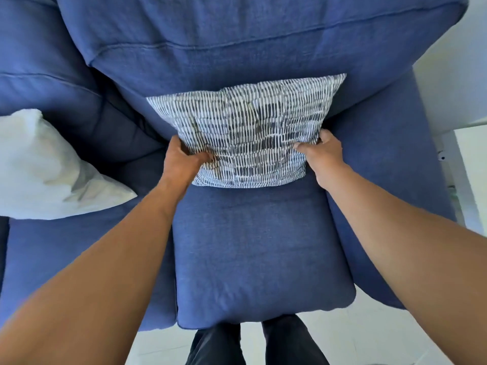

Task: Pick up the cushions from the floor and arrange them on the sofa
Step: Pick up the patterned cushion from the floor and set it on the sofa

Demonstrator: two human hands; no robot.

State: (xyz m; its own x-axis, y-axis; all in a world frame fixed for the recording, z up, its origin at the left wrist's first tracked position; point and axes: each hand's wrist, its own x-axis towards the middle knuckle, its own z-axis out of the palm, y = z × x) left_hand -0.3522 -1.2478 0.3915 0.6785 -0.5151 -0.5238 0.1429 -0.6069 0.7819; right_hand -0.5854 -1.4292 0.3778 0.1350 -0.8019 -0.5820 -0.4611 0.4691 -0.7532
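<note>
The patterned cushion [247, 133], white with dark dashes, sits in the centre of the frame. Its lower edge rests on the blue seat cushion [261, 246] and its upper part leans against the blue back cushion [237, 48] of the sofa [390, 143]. It stands nearly upright, slightly tilted back, with its top right corner raised higher than the left.

Both hands are clamped on it. The left hand [181, 160] grips the lower left side, thumb pressed across the front fabric and fingers wrapped behind the edge. The right hand [322, 154] pinches the lower right side in the same way, thumb on the front, the other fingers hidden behind the cushion.

Further out, at the left edge of the frame, a white cushion [44, 169] lies on the neighbouring seat, tipped against the back there. At the bottom of the frame the person's dark trouser legs [253, 341] stand on a pale floor [369, 335] close to the sofa front.

As for progress, two cushions appear to be on the sofa, and this one looks to be in the settling stage, not yet released. No cushion is visible on the small strip of floor in view, so whether more remain to be picked up cannot be told.
</note>
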